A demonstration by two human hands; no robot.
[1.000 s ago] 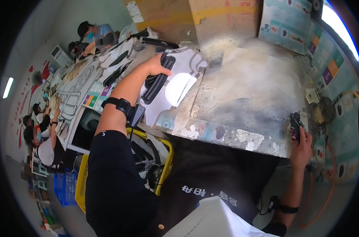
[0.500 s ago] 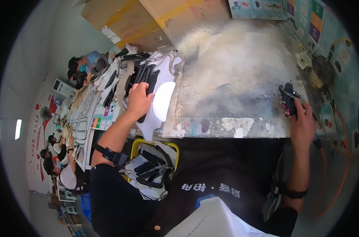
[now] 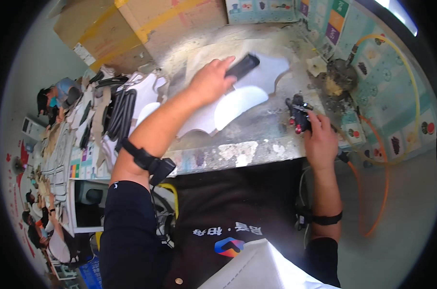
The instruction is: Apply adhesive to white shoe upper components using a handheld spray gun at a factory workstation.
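My left hand point(image 3: 210, 83) is stretched over the work board point(image 3: 180, 156), its fingers closed at a black padded strip point(image 3: 245, 67). That strip lies across a pale cut panel point(image 3: 274, 70) with curved edges, which rests on the board. A bright white half-round patch point(image 3: 240, 103) shows on the panel below my fingers. Farther right, my right hand point(image 3: 320, 142) grips a small black spray gun point(image 3: 297, 115) with red knobs, close to the board's right side. My palm partly hides the gun's handle.
Left of the board lies a stack of pale panels with black strips point(image 3: 122, 113). Cardboard boxes point(image 3: 175, 21) stand behind. An orange hose point(image 3: 384, 178) hangs at right, and a yellow hose point(image 3: 413, 91) loops by the wall. Co-workers point(image 3: 59, 98) sit at far left.
My left hand has moved right from the stack onto the board, bringing a panel with a black strip. My right hand still holds the spray gun. The view has shifted right.
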